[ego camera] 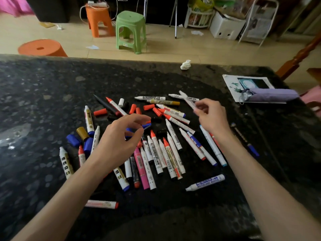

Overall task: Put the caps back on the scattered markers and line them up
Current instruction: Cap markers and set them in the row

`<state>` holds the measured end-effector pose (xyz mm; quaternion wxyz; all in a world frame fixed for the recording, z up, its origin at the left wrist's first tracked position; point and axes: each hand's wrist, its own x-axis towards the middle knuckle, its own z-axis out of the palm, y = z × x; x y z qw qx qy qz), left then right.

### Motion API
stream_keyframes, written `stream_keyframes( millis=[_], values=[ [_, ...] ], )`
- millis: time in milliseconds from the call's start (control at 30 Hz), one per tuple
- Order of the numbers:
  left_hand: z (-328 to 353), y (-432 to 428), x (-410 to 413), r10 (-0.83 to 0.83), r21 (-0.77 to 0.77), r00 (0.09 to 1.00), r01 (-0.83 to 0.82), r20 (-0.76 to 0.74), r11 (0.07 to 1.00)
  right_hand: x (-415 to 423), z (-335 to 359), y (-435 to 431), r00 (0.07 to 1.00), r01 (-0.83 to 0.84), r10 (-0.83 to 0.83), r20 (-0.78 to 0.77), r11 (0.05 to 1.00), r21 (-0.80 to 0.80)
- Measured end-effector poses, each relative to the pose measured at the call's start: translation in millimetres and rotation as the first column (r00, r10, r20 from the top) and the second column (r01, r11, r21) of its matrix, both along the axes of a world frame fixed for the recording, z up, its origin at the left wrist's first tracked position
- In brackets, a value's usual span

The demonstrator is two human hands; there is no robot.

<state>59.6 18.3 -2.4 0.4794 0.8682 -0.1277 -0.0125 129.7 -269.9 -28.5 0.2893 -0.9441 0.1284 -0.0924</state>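
Black speckled desk (52,94) is strewn at its middle with uncapped markers (157,157) and loose red, blue and black caps (99,112). Right grip (212,117) pinches a white marker (187,100), lifted above the pile. Left grip (121,136) hovers half-curled over the caps, grasping nothing.

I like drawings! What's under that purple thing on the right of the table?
A white paper sheet lies under the purple fabric pouch. You can see a dark picture and green marks on it. The pouch covers its near right part, so that is hidden.
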Motion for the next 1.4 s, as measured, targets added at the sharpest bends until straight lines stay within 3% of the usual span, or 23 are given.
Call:
stream_keyframes(
  millis=[67, 167, 267, 400, 467, 533, 600, 800, 967, 1067, 1133, 1233, 1400],
  values=[
    [1, -5, -1, -0.001, -0.009, 1.0, 0.001, -0.03, 1.0, -17, 15, 29, 0.997, -0.076, 0.078, 0.001, 0.965, 0.253],
    [3, -11, -3, 0.018, -0.061, 0.991, -0.026, -0.133, 0.998, -50, 33, 71, 0.98, -0.18, 0.199, 0.024, 0.82, 0.543],
    [4, -9, -5, 0.027, -0.185, 0.978, -0.066, -0.205, 0.98, -78, 37, 105, 0.924, -0.334, 0.378, 0.057, 0.727, 0.6],
    [2, 6, -4, 0.136, -0.188, 0.964, -0.181, -0.23, 0.965, -83, 24, 118, 0.859, -0.399, 0.513, -0.002, 0.67, 0.627],
    [2, 16, -1, 0.215, -0.2, 0.948, -0.264, -0.235, 0.944, -68, 16, 109, 0.916, -0.322, 0.4, -0.039, 0.79, 0.522],
    [2, 23, 2, 0.256, -0.196, 0.938, -0.303, -0.233, 0.933, -52, 9, 95, 0.966, -0.231, 0.256, -0.047, 0.927, 0.297],
    [0, 28, 3, 0.254, -0.151, 0.943, -0.289, -0.214, 0.945, -37, 1, 86, 0.975, -0.208, 0.214, -0.06, 0.973, 0.105],
    [2, 32, 1, 0.175, -0.035, 0.963, -0.186, -0.206, 0.982, -5, -19, 97, 0.943, -0.33, 0.322, -0.081, 0.883, -0.334],
    [0, 33, 1, 0.114, 0.036, 0.977, -0.109, -0.181, 0.993, 7, -24, 107, 0.943, -0.332, 0.313, -0.117, 0.835, -0.44],
    [-1, 36, 2, 0.113, 0.069, 0.98, -0.103, -0.162, 0.992, -4, -14, 104, 0.957, -0.282, 0.288, -0.022, 0.914, -0.291],
    [-1, 38, 2, 0.107, 0.083, 0.98, -0.094, -0.166, 0.992, -21, 0, 99, 0.961, -0.276, 0.275, -0.031, 0.961, -0.024],
    [1, 38, -1, 0.07, 0.091, 0.983, -0.055, -0.171, 0.994, -54, 13, 93, 0.956, -0.251, 0.289, -0.044, 0.889, 0.382],
    [5, 38, -7, 0.03, 0.124, 0.985, -0.009, -0.171, 0.992, -92, 18, 83, 0.964, -0.25, 0.259, 0.055, 0.822, 0.512]
  ],
)
